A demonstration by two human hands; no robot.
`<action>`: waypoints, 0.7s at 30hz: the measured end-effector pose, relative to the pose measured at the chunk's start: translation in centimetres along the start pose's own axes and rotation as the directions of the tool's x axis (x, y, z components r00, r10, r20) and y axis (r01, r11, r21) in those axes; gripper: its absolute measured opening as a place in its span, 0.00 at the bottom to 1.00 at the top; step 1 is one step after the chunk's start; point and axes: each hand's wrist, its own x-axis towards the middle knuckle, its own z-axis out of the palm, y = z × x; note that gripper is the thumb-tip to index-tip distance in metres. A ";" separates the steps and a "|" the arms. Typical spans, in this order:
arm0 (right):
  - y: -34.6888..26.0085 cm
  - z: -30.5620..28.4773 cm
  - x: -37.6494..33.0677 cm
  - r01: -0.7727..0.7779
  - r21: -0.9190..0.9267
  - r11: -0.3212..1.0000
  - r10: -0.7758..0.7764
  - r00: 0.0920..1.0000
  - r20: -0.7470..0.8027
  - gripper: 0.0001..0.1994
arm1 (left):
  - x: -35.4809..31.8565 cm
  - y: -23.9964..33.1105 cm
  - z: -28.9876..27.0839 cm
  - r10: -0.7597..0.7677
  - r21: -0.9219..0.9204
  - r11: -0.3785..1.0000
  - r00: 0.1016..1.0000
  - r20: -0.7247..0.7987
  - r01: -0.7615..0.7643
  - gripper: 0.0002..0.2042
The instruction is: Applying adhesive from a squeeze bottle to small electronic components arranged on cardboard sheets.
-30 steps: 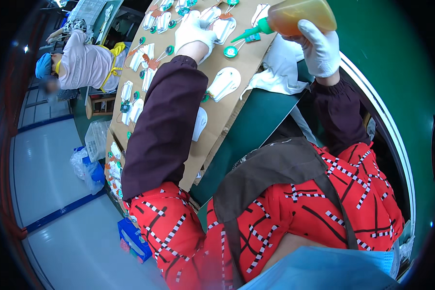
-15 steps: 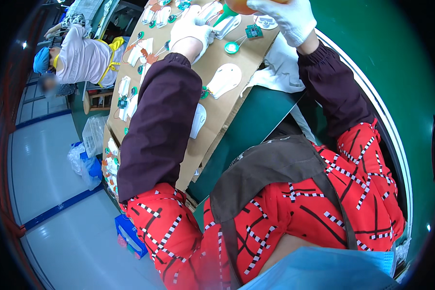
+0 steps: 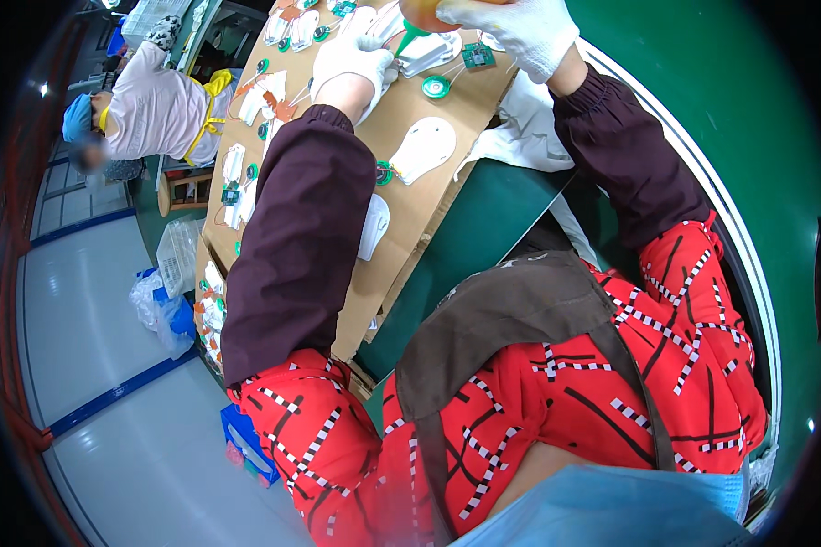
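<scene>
In my white-gloved right hand (image 3: 524, 38) is an amber squeeze bottle (image 3: 421, 15), tipped over and partly cut off by the top edge. Its green nozzle (image 3: 409, 39) points down to the left, close to the fingertips of my left hand (image 3: 351, 68). That hand, also gloved, is closed low over the cardboard; what its fingers hold is hidden. Just right of the nozzle lies a white plastic housing (image 3: 431, 55). A green circuit board (image 3: 477, 56) and a round green speaker (image 3: 436, 87) are wired together beside it.
Several white housings with wired boards cover the cardboard-topped table (image 3: 397, 228). A teardrop-shaped white shell (image 3: 424, 150) lies nearer me. White cloth (image 3: 524, 128) hangs at the table's right edge. At far left a co-worker (image 3: 155, 109) leans over another bench, near a clear plastic basket (image 3: 181, 255).
My right hand and the bottle have shifted left, bringing the nozzle nearer my left fingers. My left hand has moved slightly left. The co-worker's arm has swung up.
</scene>
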 end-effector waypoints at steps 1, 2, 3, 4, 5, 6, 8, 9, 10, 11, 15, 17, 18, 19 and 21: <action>0.0 0.0 -0.1 -0.001 0.001 1.000 0.001 1.000 0.002 0.36 | 0.2 -0.1 -0.1 0.000 0.075 0.997 1.000 0.017 -0.001 0.10; -0.2 -0.2 -0.1 -0.002 0.037 0.999 0.002 1.000 0.007 0.36 | 0.8 -0.5 0.1 0.004 0.072 0.997 1.000 0.021 -0.006 0.10; -0.3 -0.2 -0.1 -0.006 0.079 0.997 0.004 1.000 0.016 0.36 | 1.4 -1.2 0.1 0.065 0.118 0.991 0.998 -0.004 -0.064 0.11; -0.4 -0.3 -0.2 -0.006 0.079 0.997 0.004 1.000 0.018 0.36 | 1.9 -1.9 0.1 0.127 0.166 0.979 0.992 -0.025 -0.121 0.11; -0.4 -0.3 -0.3 -0.006 0.052 0.999 0.005 1.000 0.011 0.36 | 1.7 -1.6 0.1 0.124 0.165 0.979 0.992 -0.026 -0.118 0.11; -0.4 -0.4 -0.3 -0.006 0.024 1.000 0.006 1.000 0.005 0.36 | 1.5 -1.2 0.1 0.081 0.193 0.978 0.997 -0.009 -0.077 0.11; -0.5 -0.5 -0.4 0.000 0.000 1.000 0.000 1.000 -0.004 0.35 | 1.4 -1.1 0.1 0.036 0.219 0.975 0.999 0.005 -0.037 0.11; -0.6 -0.6 -0.5 0.008 -0.024 1.000 -0.009 1.000 -0.013 0.35 | 1.5 -1.2 0.1 0.036 0.191 0.981 0.999 -0.002 -0.035 0.11; -0.6 -0.6 -0.5 0.008 -0.024 1.000 -0.009 1.000 -0.011 0.35 | 1.5 -1.4 0.1 0.034 0.163 0.986 0.999 -0.009 -0.032 0.11; -0.7 -0.7 -0.6 0.003 0.018 1.000 -0.003 1.000 -0.005 0.34 | 1.5 -1.3 0.2 0.035 0.161 0.986 0.999 -0.009 -0.033 0.11; -1.6 -1.1 -1.0 -0.049 0.057 0.997 0.048 0.999 0.011 0.33 | 1.1 -0.7 0.3 0.027 0.166 0.986 1.000 0.014 -0.029 0.11; -1.9 -1.0 -1.0 -0.089 0.109 0.990 0.087 0.996 0.023 0.32 | 1.0 -0.7 0.2 0.026 0.175 0.984 1.000 0.007 -0.027 0.10; -2.0 -1.0 -1.0 -0.128 0.161 0.979 0.124 0.992 0.036 0.32 | 1.0 -0.9 0.0 -0.017 0.037 0.999 1.000 0.013 0.017 0.10; -2.0 -1.1 -0.9 -0.127 0.161 0.979 0.123 0.992 0.037 0.32 | 1.0 -1.1 0.0 -0.059 -0.101 0.993 0.998 0.025 0.061 0.10; -1.7 -1.2 -0.7 -0.088 0.090 0.992 0.088 0.996 0.003 0.31 | 1.0 -1.1 0.0 -0.064 -0.077 0.995 0.998 0.018 0.065 0.09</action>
